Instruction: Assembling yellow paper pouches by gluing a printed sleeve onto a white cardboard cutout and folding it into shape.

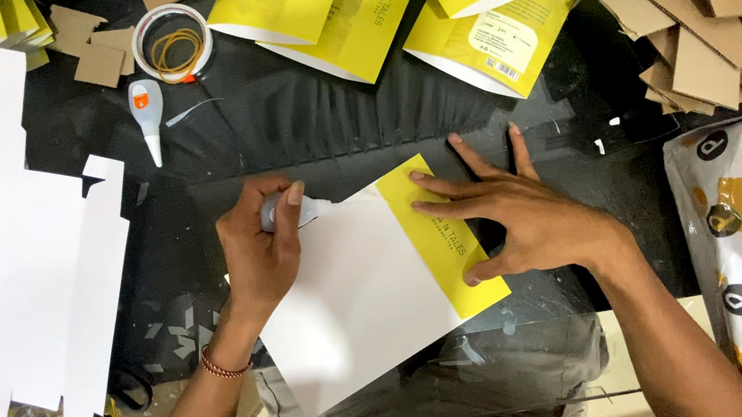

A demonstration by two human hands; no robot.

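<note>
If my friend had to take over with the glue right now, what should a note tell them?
Left hand: gripped around a small grey glue tube, nozzle at the top edge of the white flat card.
Right hand: open, fingers spread, pressing flat on the card's yellow flap.
The card lies tilted on the black table in front of the person.
A second glue bottle and a tub of rubber bands sit at the upper left; white cut-out sheets at the left.
Done: yellow folded pieces are piled at the top.
Left: whether any glue is down yet cannot be seen; the yellow flap is not folded over.
</note>
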